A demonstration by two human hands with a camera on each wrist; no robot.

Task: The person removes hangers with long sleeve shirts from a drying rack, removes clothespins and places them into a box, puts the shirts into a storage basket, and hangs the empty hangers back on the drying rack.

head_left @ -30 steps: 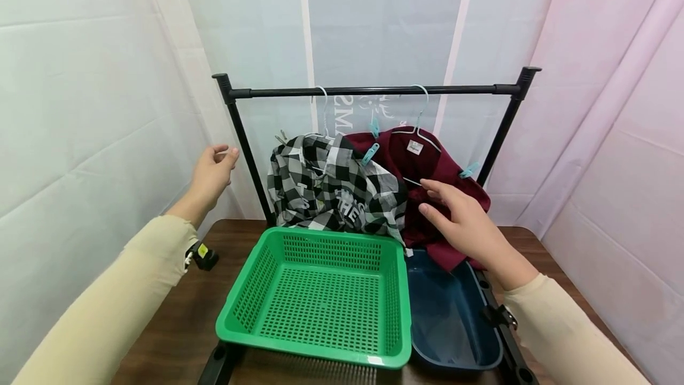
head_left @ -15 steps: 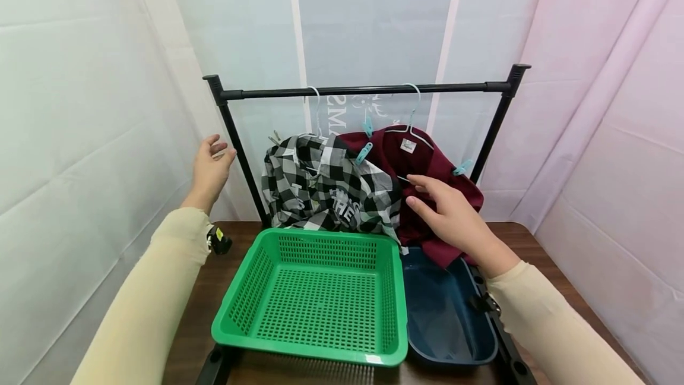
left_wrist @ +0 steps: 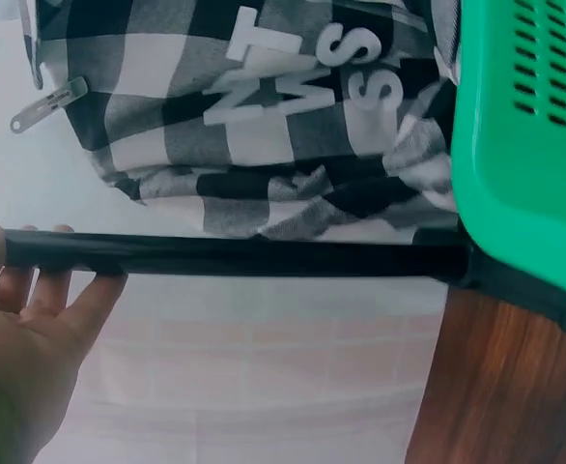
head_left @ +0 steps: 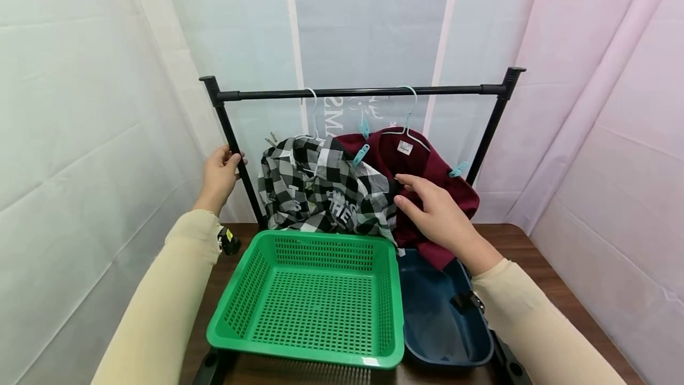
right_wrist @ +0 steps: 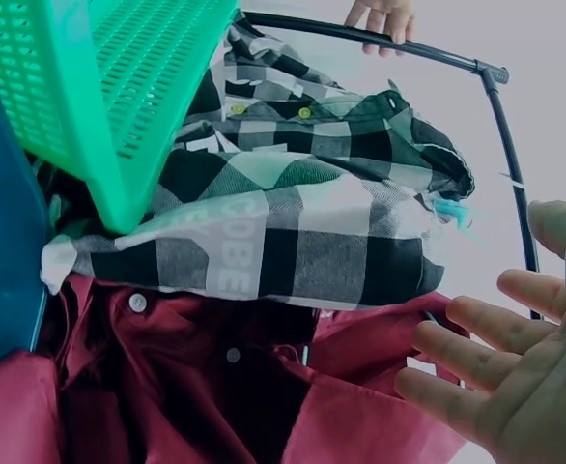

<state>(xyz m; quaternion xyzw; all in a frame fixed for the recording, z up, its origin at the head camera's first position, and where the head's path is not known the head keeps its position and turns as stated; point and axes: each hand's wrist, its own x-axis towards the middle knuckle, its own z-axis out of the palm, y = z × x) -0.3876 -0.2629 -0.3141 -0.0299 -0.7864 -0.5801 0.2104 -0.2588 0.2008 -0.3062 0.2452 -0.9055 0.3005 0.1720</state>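
Note:
My left hand (head_left: pixel 218 174) grips the left upright post (head_left: pixel 247 183) of a black clothes rack, thumb in front and fingers behind; the left wrist view shows those fingers around the post (left_wrist: pixel 264 256). On the rack's bar hang two shirts on pale blue hangers. One is a black-and-white checked shirt (head_left: pixel 320 180) with printed letters, the other a maroon shirt (head_left: pixel 459 195). Before the maroon shirt hovers my right hand (head_left: pixel 435 215), fingers spread and holding nothing. Light blue clothespins (head_left: pixel 360 155) clip the shirts, and a greyish clothespin (left_wrist: pixel 49 104) is at the checked shirt's shoulder.
A green perforated basket (head_left: pixel 304 355) stands in front of the checked shirt. To its right sits a dark blue basin (head_left: pixel 435 314), with the maroon hem hanging over its back rim. Everything stands on a brown wooden table (head_left: pixel 502 239), with pale curtains (head_left: pixel 374 22) behind.
My left hand has moved right and taken hold of the rack's left post. The right hand has drifted slightly left, still spread. The view has shifted a little.

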